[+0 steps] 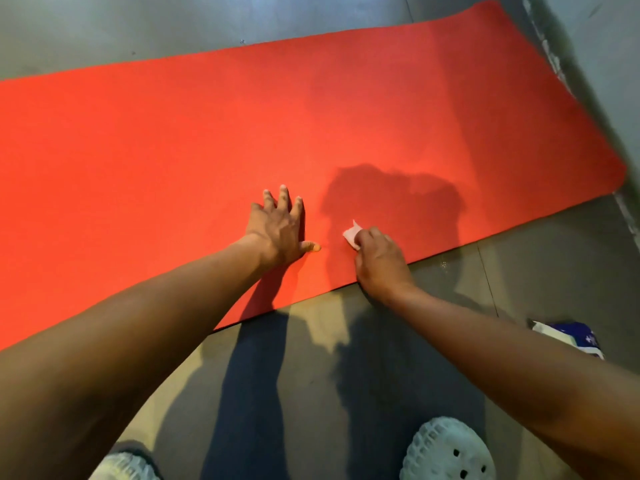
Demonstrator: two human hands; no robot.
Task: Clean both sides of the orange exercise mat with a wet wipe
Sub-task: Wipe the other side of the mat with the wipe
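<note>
The orange exercise mat (214,133) lies flat on the grey floor, running from the left edge to the upper right. My left hand (280,226) presses flat on the mat near its front edge, fingers spread. Just to its right, my right hand (379,259) grips a small white wet wipe (352,233) against the mat's surface. The wipe sticks out past my fingers; most of it is hidden under the hand.
A blue and white wipe packet (568,337) lies on the floor at the right. A wall base (568,74) runs along the mat's right end. My two light shoes (446,452) stand on the floor in front of the mat.
</note>
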